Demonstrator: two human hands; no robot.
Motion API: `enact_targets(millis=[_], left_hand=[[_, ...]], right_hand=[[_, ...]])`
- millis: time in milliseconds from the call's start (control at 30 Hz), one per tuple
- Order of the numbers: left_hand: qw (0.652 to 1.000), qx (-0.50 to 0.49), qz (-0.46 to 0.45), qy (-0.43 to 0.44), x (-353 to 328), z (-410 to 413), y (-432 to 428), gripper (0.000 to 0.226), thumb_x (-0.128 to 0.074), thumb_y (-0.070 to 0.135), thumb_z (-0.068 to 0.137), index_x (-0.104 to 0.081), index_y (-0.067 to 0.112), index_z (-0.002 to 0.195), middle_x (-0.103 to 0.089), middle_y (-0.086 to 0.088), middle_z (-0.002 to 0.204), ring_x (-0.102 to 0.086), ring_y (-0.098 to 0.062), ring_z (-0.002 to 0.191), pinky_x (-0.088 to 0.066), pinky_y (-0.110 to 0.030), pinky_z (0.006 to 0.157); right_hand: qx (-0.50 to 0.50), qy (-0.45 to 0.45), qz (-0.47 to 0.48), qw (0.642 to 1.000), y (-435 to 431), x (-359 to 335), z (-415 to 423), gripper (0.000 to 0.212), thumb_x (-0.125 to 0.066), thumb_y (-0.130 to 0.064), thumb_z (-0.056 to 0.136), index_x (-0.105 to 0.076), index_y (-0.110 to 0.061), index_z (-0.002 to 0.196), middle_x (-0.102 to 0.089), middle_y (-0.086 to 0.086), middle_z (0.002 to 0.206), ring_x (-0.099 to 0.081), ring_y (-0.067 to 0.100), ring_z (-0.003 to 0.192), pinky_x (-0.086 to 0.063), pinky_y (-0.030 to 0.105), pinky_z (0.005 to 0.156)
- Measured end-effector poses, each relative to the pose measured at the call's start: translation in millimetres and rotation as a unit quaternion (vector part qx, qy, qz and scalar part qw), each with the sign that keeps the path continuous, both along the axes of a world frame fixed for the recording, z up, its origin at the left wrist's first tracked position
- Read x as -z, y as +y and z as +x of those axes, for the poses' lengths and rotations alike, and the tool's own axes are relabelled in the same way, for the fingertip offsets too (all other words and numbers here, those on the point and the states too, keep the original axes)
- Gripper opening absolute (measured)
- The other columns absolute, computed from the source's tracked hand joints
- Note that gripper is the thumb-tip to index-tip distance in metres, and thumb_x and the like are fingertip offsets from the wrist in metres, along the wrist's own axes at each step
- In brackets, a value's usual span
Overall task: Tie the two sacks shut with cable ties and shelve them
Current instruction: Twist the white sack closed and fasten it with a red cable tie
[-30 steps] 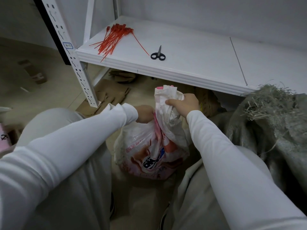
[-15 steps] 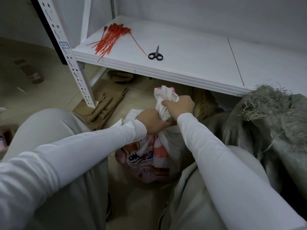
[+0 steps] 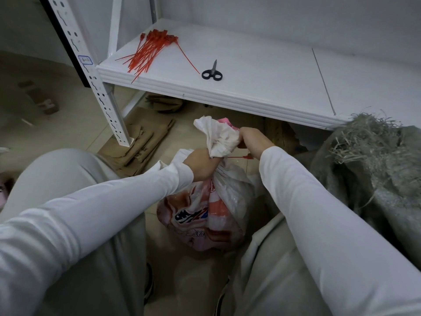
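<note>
A pink-and-white printed sack [image 3: 205,210] stands on the floor between my knees. My left hand [image 3: 200,164] is clenched around its gathered neck, and the bunched top sticks up above my fist. My right hand [image 3: 252,141] is closed beside the bunched top, and a red cable tie [image 3: 241,157] pokes out just below it. A second sack [image 3: 376,169], grey-green woven with frayed fibres at its mouth, leans at the right. More red cable ties [image 3: 149,53] lie in a bundle on the white shelf [image 3: 262,71].
Black-handled scissors [image 3: 212,73] lie on the shelf next to one stray tie. A perforated white upright [image 3: 95,85] stands at the left. Flattened brown cardboard [image 3: 141,142] lies on the floor under and beside the shelf.
My left hand came in from the sack's left side and closed around the neck. My right hand slid off the top to its right side, and a red tie now shows.
</note>
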State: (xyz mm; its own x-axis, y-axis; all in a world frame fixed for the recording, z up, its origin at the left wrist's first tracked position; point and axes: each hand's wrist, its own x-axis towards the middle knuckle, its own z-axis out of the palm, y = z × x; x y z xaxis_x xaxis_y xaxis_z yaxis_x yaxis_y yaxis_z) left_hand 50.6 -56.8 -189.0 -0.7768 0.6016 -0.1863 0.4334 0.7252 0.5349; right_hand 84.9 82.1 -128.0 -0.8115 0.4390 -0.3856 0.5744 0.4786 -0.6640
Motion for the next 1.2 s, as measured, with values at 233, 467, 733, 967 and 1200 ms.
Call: enact_targets(millis=[233,467,733,967,1200], left_hand=[[0.998,-0.01,0.033,-0.059,-2.2,-4.3,-5.2,0.044,-0.024,0.032,0.104,-0.058,0.007,0.117,-0.063,-0.017,0.112,-0.058,-0.03,0.102,-0.037,-0.029,0.078],[0.995,0.008,0.067,-0.08,0.4,-4.7,-16.0,0.043,-0.037,0.043,0.1,-0.064,0.012,0.112,-0.065,-0.004,0.106,-0.057,-0.018,0.098,-0.038,-0.026,0.082],[0.992,-0.007,0.098,-0.079,6.7,-10.5,-23.2,0.072,-0.031,0.073,0.078,-0.062,0.021,0.118,-0.064,-0.005,0.119,-0.058,-0.023,0.11,-0.046,-0.045,0.098],[0.984,-0.07,0.15,-0.062,5.7,-12.5,-18.2,0.065,-0.033,0.073,0.078,-0.059,0.029,0.118,-0.063,-0.004,0.119,-0.06,-0.026,0.108,-0.048,-0.046,0.094],[0.983,-0.139,0.112,-0.054,9.3,-18.3,-17.8,0.068,-0.02,0.07,0.077,-0.064,0.019,0.089,-0.067,-0.011,0.091,-0.063,-0.031,0.082,-0.053,-0.043,0.079]], right_hand=[[-0.073,-0.03,0.145,0.986,16.8,21.1,5.1,0.027,-0.049,-0.015,0.096,-0.066,-0.012,0.117,-0.065,0.01,0.12,-0.062,0.028,0.104,-0.05,0.037,0.095],[-0.194,-0.103,0.227,0.949,8.3,46.0,7.5,0.039,-0.058,-0.015,0.09,-0.058,-0.018,0.128,-0.063,0.004,0.125,-0.061,0.025,0.108,-0.049,0.034,0.096],[-0.22,-0.081,0.252,0.939,3.9,51.3,1.2,0.025,-0.051,-0.016,0.095,-0.059,-0.014,0.119,-0.065,0.01,0.111,-0.061,0.027,0.095,-0.046,0.03,0.082],[-0.077,-0.145,0.246,0.955,13.9,37.8,5.1,0.018,-0.041,-0.01,0.099,-0.054,-0.006,0.086,-0.054,0.012,0.092,-0.052,0.025,0.084,-0.046,0.031,0.081],[0.045,-0.116,-0.113,0.986,-11.1,21.2,11.3,0.022,-0.05,-0.031,0.094,-0.048,-0.013,0.106,-0.065,0.014,0.104,-0.07,0.03,0.083,-0.06,0.035,0.074]])
